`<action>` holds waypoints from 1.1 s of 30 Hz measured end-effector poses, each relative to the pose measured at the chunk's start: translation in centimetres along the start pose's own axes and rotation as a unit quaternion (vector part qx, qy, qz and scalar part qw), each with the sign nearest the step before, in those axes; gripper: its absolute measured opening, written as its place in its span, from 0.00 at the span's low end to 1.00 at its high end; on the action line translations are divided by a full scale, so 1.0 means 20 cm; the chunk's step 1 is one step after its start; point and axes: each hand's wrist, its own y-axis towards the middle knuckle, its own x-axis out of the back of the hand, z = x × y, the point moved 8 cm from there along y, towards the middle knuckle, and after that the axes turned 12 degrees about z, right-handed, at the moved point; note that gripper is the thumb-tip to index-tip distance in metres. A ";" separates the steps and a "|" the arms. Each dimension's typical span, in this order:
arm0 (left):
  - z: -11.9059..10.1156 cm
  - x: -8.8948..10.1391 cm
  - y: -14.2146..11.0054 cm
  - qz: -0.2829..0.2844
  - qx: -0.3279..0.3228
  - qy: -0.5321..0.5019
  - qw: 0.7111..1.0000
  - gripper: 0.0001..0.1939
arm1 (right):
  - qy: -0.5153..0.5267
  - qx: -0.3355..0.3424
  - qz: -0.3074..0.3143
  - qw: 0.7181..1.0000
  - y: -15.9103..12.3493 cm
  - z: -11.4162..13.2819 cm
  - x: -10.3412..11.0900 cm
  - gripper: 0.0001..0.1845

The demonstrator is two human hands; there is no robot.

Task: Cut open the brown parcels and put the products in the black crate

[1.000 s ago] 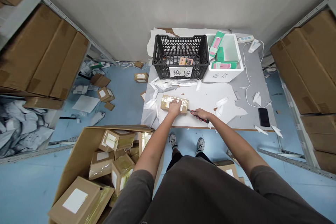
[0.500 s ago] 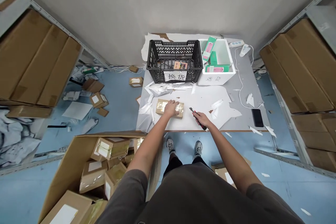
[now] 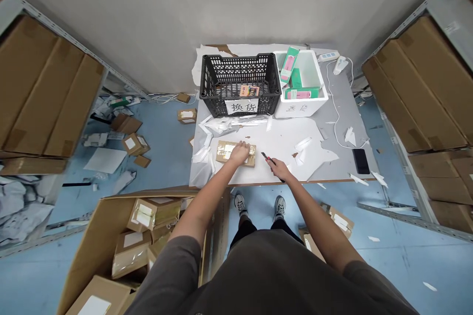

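A small taped cardboard box (image 3: 222, 152) with a white label lies on the white-covered part of the table. My left hand (image 3: 240, 152) grips it from above, fingers over its far side, hiding part of its top. To the right, my right hand (image 3: 280, 169) is closed round a red and black utility knife (image 3: 268, 158). Its blade points up and left toward the box, a short gap away from it. Behind the box stands a black plastic crate (image 3: 240, 105) with a paper sign and a few small packs inside.
A white foam bin (image 3: 301, 108) holds several green and pink packs. A phone (image 3: 361, 161), a power strip (image 3: 328, 56) and paper scraps lie on the table (image 3: 340, 133). At lower left, a large carton (image 3: 84, 241) is filled with parcels. Shelves with boxes flank both sides.
The view has shifted slightly. My left hand's fingers have moved toward the box's far edge. The knife in my right hand has turned a little and stays beside the box.
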 end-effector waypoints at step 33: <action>0.07 -0.21 -0.07 -0.141 -0.043 -0.084 0.986 0.24 | -0.419 0.076 -0.032 0.904 0.11 0.30 0.06 0.18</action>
